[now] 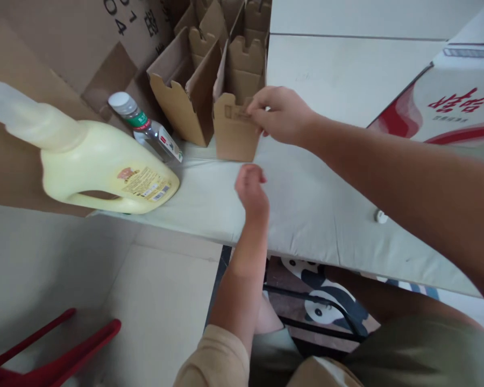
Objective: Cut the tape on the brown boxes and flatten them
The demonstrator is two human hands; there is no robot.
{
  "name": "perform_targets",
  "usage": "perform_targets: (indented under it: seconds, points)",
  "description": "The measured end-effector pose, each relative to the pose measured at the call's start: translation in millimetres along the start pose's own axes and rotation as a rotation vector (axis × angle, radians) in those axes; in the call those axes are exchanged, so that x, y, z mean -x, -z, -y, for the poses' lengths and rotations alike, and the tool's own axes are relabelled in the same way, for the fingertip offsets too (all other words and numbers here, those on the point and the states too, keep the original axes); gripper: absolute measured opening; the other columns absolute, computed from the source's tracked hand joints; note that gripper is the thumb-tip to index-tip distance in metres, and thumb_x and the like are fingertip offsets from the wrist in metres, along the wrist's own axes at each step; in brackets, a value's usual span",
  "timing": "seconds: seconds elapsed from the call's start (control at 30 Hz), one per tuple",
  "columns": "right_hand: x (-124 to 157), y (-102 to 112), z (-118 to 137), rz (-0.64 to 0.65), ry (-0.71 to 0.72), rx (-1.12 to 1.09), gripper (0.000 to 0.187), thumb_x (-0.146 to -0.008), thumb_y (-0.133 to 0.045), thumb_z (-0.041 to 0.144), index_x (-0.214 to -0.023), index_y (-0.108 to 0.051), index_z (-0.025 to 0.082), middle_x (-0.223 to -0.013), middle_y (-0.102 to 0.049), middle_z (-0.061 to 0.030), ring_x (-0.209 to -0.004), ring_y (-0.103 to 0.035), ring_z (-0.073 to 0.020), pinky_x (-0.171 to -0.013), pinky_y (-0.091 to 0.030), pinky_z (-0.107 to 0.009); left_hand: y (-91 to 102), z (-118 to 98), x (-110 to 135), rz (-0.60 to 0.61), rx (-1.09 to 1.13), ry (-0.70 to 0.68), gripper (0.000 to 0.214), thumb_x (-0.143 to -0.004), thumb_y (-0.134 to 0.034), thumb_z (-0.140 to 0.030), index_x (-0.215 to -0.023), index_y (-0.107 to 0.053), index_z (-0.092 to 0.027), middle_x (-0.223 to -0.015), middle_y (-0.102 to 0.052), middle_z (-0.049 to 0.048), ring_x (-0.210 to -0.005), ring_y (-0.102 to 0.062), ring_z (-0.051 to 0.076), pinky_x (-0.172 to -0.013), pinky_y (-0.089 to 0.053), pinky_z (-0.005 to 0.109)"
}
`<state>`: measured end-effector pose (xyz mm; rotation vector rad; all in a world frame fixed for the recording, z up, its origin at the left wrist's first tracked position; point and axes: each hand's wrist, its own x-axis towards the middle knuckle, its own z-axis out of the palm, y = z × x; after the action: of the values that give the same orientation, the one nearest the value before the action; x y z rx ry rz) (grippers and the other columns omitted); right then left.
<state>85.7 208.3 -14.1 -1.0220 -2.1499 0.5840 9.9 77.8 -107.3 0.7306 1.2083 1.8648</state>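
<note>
My right hand (280, 114) pinches the upper right corner of a narrow, open-topped cardboard box (236, 131), which stands upright at the front of a group of similar boxes. A small white spot shows by its fingers; I cannot make out what it is. Just below that box, over the pale cloth, is my left hand (251, 185). Its fingers are curled closed and slightly blurred, so whatever lies inside them, if anything, is hidden. To the left leans a second cardboard box (181, 110) with notched top edges.
A pale yellow jug (100, 161) and a clear bottle (155, 134) with a white cap stand at left, before a large carton (76, 43). A red and white box (447, 102) is at right. A small white object (381, 216) lies on the cloth-covered table (306, 215).
</note>
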Motion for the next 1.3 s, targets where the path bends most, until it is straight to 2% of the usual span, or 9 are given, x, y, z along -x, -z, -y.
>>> perform_targets:
  seconds: [0.07,0.17,0.33,0.47,0.6,0.77,1.0,1.2,1.3]
  points:
    - [37.0,31.6,9.7,-0.037,-0.037,0.12,0.024,-0.092,-0.057,0.002,-0.072,-0.062,0.015,-0.073,-0.063,0.0047,-0.065,-0.057,-0.0067,-0.078,-0.057,-0.025,8.2,-1.7,-6.9,-0.275,-0.005,-0.181,0.022,-0.087,-0.05,-0.03,-0.069,-0.041,-0.023,-0.066,-0.04,-0.0037,-0.066,-0.043,0.012,-0.068,-0.037,0.027]
    - [106.9,78.2,24.5,-0.234,0.111,0.255,0.029,-0.093,-0.058,0.011,-0.067,-0.057,0.022,-0.068,-0.061,0.0013,-0.069,-0.061,-0.0144,-0.075,-0.055,-0.032,15.0,-4.5,-14.5,-0.374,0.003,-0.242,0.017,-0.088,-0.048,-0.033,-0.076,-0.042,-0.023,-0.076,-0.043,-0.0024,-0.072,-0.047,0.013,-0.071,-0.039,0.027]
    - [208.9,116.7,16.9,-0.555,0.319,0.301,0.035,-0.096,-0.054,0.021,-0.061,-0.048,0.023,-0.065,-0.065,-0.0013,-0.062,-0.067,-0.0172,-0.052,-0.042,-0.033,0.3,-7.4,-6.2,-0.103,-0.065,-0.26,0.024,-0.094,-0.049,-0.047,-0.093,-0.055,-0.023,-0.099,-0.059,0.0035,-0.099,-0.061,0.017,-0.087,-0.047,0.031]
    - [250.6,118.8,-5.4,-0.61,0.215,0.27,0.025,-0.094,-0.06,0.024,-0.071,-0.053,0.024,-0.071,-0.068,-0.0031,-0.074,-0.074,-0.0217,-0.059,-0.047,-0.035,-15.5,-12.1,4.1,0.095,-0.15,-0.411,0.035,-0.093,-0.058,-0.058,-0.095,-0.06,-0.024,-0.096,-0.062,0.0023,-0.095,-0.062,0.018,-0.09,-0.05,0.032]
    - [273.8,112.7,-19.6,-0.585,0.076,0.186,0.018,-0.097,-0.06,0.033,-0.081,-0.058,0.026,-0.093,-0.074,-0.0076,-0.101,-0.076,-0.03,-0.08,-0.055,-0.047,-20.7,-13.3,6.0,0.239,-0.313,-0.434,0.047,-0.092,-0.058,-0.069,-0.084,-0.062,-0.024,-0.082,-0.06,-0.0004,-0.081,-0.059,0.016,-0.082,-0.051,0.031]
    - [292.4,92.2,-30.5,-0.627,-0.022,0.066,0.026,-0.102,-0.051,0.049,-0.101,-0.069,0.029,-0.132,-0.069,-0.0083,-0.117,-0.068,-0.0322,-0.105,-0.052,-0.057,-24.6,-10.1,9.5,0.285,-0.251,-0.546,0.052,-0.088,-0.059,-0.076,-0.089,-0.068,-0.024,-0.094,-0.068,0.0026,-0.099,-0.069,0.021,-0.099,-0.054,0.039]
    - [299.4,71.5,-46.4,-0.447,0.079,-0.032,0.072,-0.099,-0.017,0.076,-0.121,-0.069,0.032,-0.123,-0.075,-0.0071,-0.126,-0.065,-0.0356,-0.111,-0.048,-0.063,-20.6,-12.1,12.8,0.526,-0.255,-0.451,0.049,-0.094,-0.06,-0.064,-0.067,-0.074,-0.025,-0.074,-0.076,0.0028,-0.083,-0.074,0.022,-0.088,-0.06,0.041]
    - [294.5,55.9,-38.5,-0.629,-0.037,-0.139,0.038,-0.1,-0.046,0.056,-0.125,-0.059,0.032,-0.125,-0.068,-0.0099,-0.126,-0.063,-0.0338,-0.109,-0.05,-0.06,-18.3,-11.1,10.8,0.54,-0.382,-0.378,0.046,-0.094,-0.061,-0.062,-0.074,-0.075,-0.024,-0.077,-0.076,0.0047,-0.092,-0.074,0.023,-0.09,-0.06,0.039]
    - [291.9,49.1,-47.6,-0.739,-0.184,-0.158,0.05,-0.098,-0.051,0.054,-0.144,-0.044,0.037,-0.155,-0.045,-0.0107,-0.146,-0.048,-0.035,-0.112,-0.049,-0.062,-19.3,-3.9,8.9,0.521,-0.374,-0.336,0.039,-0.085,-0.072,-0.06,-0.102,-0.074,-0.025,-0.107,-0.079,0.0058,-0.112,-0.072,0.025,-0.105,-0.056,0.042]
